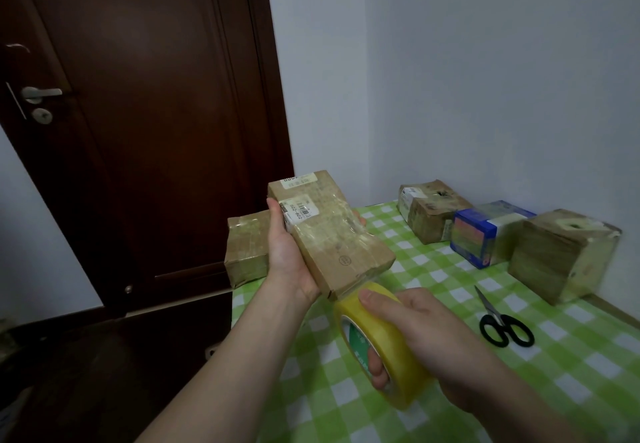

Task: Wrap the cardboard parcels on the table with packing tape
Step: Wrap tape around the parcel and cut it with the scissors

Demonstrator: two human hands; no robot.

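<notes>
- Green-checked table (433, 269), dark door (145, 113) upper left.
- Left hand (291, 262) grips flat cardboard parcel (332, 234), centre frame.
- Right hand (422, 335) clutches yellow packing tape roll (384, 345), lower centre.

Cardboard parcel (329, 231), centre: matt brown board under glossy, wrinkled clear tape; paper labels. Tape roll (381, 349), lower centre: glossy yellow plastic film. Scissors (495, 316), right: black plastic handles, metal blades. Door (156, 96), upper left: dark varnished wood.

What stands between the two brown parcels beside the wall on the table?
A blue box stands between the farther parcel and the nearer parcel, as the head view shows.
</notes>
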